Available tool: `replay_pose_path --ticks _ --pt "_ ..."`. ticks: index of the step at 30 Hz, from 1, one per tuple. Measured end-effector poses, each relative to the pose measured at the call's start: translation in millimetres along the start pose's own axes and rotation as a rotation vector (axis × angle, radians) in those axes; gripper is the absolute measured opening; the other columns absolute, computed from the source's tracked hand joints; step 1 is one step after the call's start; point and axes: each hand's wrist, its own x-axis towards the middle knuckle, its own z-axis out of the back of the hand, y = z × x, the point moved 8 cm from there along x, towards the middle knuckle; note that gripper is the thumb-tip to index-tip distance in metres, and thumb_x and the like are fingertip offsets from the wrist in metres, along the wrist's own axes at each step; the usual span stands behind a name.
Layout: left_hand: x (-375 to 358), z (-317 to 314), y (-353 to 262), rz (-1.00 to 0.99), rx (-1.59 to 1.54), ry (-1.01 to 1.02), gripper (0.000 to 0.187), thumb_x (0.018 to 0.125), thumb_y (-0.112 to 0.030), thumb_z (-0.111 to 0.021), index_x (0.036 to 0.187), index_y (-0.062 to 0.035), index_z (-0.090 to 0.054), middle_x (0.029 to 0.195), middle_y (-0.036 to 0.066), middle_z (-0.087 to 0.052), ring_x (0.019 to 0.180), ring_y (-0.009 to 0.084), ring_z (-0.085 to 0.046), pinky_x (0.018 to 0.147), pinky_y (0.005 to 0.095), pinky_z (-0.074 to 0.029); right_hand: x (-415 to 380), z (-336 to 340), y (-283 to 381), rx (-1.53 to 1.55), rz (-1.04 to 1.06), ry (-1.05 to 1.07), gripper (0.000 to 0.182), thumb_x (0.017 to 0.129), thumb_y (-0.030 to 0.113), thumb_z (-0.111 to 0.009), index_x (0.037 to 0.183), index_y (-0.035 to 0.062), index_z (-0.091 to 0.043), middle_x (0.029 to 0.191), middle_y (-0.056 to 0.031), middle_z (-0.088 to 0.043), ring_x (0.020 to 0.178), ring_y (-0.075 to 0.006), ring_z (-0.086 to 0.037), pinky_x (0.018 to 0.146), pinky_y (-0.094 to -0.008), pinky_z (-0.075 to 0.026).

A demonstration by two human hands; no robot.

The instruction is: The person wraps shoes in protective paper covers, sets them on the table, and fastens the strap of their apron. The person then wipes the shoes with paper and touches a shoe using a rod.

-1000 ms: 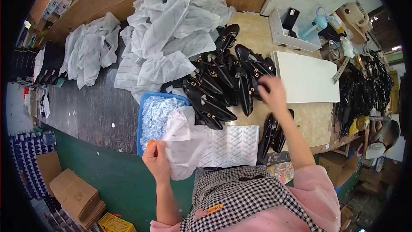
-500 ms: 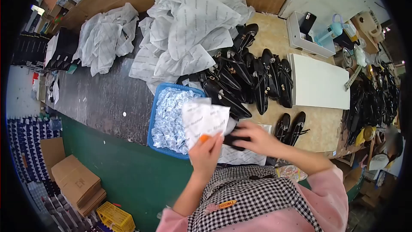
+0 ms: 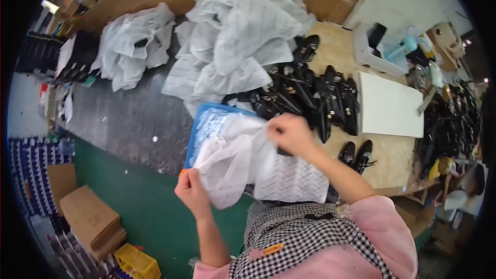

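A thin white printed wrapping sheet (image 3: pixel 232 152) is stretched between my two hands, crumpled and partly blurred. My left hand (image 3: pixel 192 192) is closed on its lower left edge, with something orange showing at the thumb. On the upper right part of the same sheet, my right hand (image 3: pixel 290 133) is closed, slightly smeared by motion. Beneath the sheet stands a blue basket (image 3: pixel 191 137) of small blue-and-white packets (image 3: pixel 209 122), partly covered. Below my right hand lies a flat white sheet with zigzag print (image 3: pixel 292 180). Black shoes (image 3: pixel 330 95) are heaped just beyond that hand.
A large pile of white printed sheets (image 3: pixel 248 33) rises at the back, with a smaller pile (image 3: pixel 135 46) to its left. On the right are a white box lid (image 3: pixel 390 104), an open white box (image 3: pixel 380 54) and a shoe pair (image 3: pixel 356 156). Cartons (image 3: pixel 93 216) stand at lower left.
My hands have moved apart, left hand down-left and right hand upward. The folded white sheet has been spread out. The black item by my right hand is now largely out of sight.
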Motion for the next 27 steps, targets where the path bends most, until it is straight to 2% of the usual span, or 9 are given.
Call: replay_pose_path --ticks 5,9,12,14,15,18,22,24,27 --pt "-9 -43 -7 -0.025 0.017 0.157 0.017 0.093 -0.003 -0.059 0.077 0.0049 -0.057 0.069 -0.005 -0.049 0.064 0.0023 -0.04 0.057 0.0203 -0.033 -6 87 -98 -0.529 -0.107 -0.169 0.061 0.075 0.019 -0.075 0.132 0.0094 -0.055 0.128 -0.0158 -0.055 0.113 -0.0369 -0.051 0.098 -0.0415 -0.042" --pt "-15 -67 -12 -0.031 0.102 0.183 0.012 0.09 -0.003 -0.063 0.084 0.0075 -0.064 0.069 -0.002 -0.053 0.064 0.0041 -0.042 0.057 0.0218 -0.035 -12 64 -91 -0.544 0.013 -0.153 0.063 0.079 0.024 -0.07 0.137 0.0099 -0.05 0.128 -0.0168 -0.055 0.11 -0.0378 -0.053 0.097 -0.0422 -0.043" --pt "-15 -79 -8 -0.019 0.117 0.225 0.013 0.089 -0.003 -0.065 0.083 0.0079 -0.064 0.068 -0.002 -0.052 0.064 0.0043 -0.042 0.057 0.0225 -0.034 -10 57 -134 -0.485 -0.206 -0.054 0.062 0.082 0.023 -0.066 0.141 0.0137 -0.047 0.125 -0.0178 -0.057 0.107 -0.0396 -0.053 0.095 -0.0433 -0.044" --pt "-17 -83 -8 -0.018 0.095 0.218 0.011 0.088 -0.004 -0.066 0.084 0.0069 -0.066 0.066 0.0 -0.052 0.061 0.0058 -0.042 0.056 0.0238 -0.034 0 61 -152 -0.466 -0.096 -0.013 0.059 0.085 0.02 -0.064 0.141 0.0151 -0.048 0.126 -0.0124 -0.06 0.099 -0.0313 -0.058 0.089 -0.0382 -0.047" --pt "-16 -83 -9 -0.017 0.072 0.207 0.01 0.087 -0.004 -0.068 0.085 0.0059 -0.068 0.064 0.002 -0.052 0.059 0.0072 -0.042 0.054 0.025 -0.034 1 74 -159 -0.152 -0.223 -0.009 0.056 0.087 0.018 -0.063 0.141 0.0148 -0.048 0.126 -0.0092 -0.061 0.096 -0.0253 -0.058 0.086 -0.0341 -0.048" --pt "-15 -80 -14 -0.055 0.155 0.178 0.009 0.086 -0.004 -0.069 0.086 0.0053 -0.069 0.064 0.002 -0.053 0.057 0.0082 -0.044 0.054 0.026 -0.035 -14 136 -75 0.274 -0.47 0.063 0.051 0.091 0.012 -0.059 0.141 0.0118 -0.049 0.125 -0.0006 -0.062 0.095 -0.0104 -0.054 0.079 -0.0245 -0.047" --pt "-10 -90 -22 -0.151 0.268 0.193 0.011 0.086 -0.009 -0.07 0.087 0.0021 -0.07 0.063 0.007 -0.054 0.053 0.0133 -0.045 0.052 0.0288 -0.036 -68 169 45 -0.1 0.042 0.48 0.053 0.091 0.015 -0.061 0.142 0.0084 -0.048 0.126 -0.0075 -0.064 0.099 -0.0196 -0.059 0.088 -0.0331 -0.046" --pt "-20 -96 -31 -0.16 0.27 0.198 0.01 0.086 -0.012 -0.07 0.087 -0.0013 -0.071 0.064 0.009 -0.056 0.052 0.0175 -0.049 0.052 0.0302 -0.039 -89 136 76 -0.185 0.035 0.685 0.053 0.091 0.017 -0.063 0.141 0.0092 -0.049 0.13 -0.0115 -0.062 0.099 -0.024 -0.059 0.092 -0.0361 -0.045" --pt "-71 -104 -70 -0.276 0.196 0.373 0.008 0.083 -0.007 -0.07 0.081 0.0005 -0.068 0.063 0.011 -0.055 0.054 0.0207 -0.049 0.052 0.0292 -0.039 -85 52 55 0.146 -0.1 0.611 0.05 0.089 0.012 -0.063 0.137 0.0053 -0.051 0.117 -0.0163 -0.064 0.104 -0.0286 -0.061 0.091 -0.0409 -0.047"
